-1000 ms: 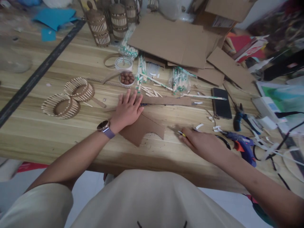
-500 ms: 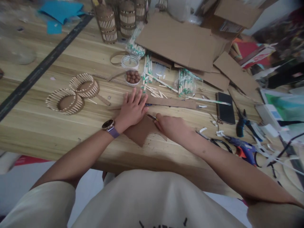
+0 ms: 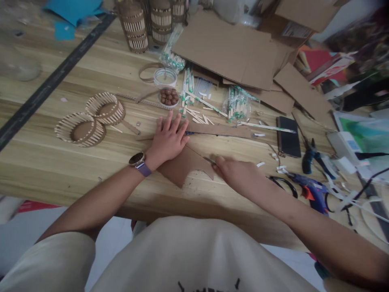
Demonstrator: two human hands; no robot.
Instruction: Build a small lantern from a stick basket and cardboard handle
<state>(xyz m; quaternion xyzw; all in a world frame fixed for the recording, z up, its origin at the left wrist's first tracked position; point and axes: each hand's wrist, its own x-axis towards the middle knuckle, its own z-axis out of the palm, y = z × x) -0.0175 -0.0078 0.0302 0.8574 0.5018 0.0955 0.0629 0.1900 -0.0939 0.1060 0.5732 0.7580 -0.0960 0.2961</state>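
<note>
My left hand (image 3: 170, 138) lies flat with its fingers spread, pressing a piece of brown cardboard (image 3: 179, 168) with a curved cutout on the table. A narrow cardboard strip (image 3: 219, 130) runs to the right from beside its fingertips. My right hand (image 3: 232, 172) is closed around a utility knife (image 3: 209, 161), with most of the handle hidden in the fingers. The thin blade points left at the cardboard's upper right edge, near its pointed corner.
Two round stick-walled baskets (image 3: 80, 129) sit at the left. Beyond my hands are a bowl of brown beads (image 3: 169, 97), loose sticks (image 3: 200, 117) and stacked cardboard (image 3: 225, 48). A phone (image 3: 288, 137), pliers (image 3: 310, 156) and a glue gun (image 3: 313, 190) lie at the right.
My right hand has moved right and slightly toward me with the utility knife, along the cardboard's edge to near its right corner. My left hand has stayed on the cardboard.
</note>
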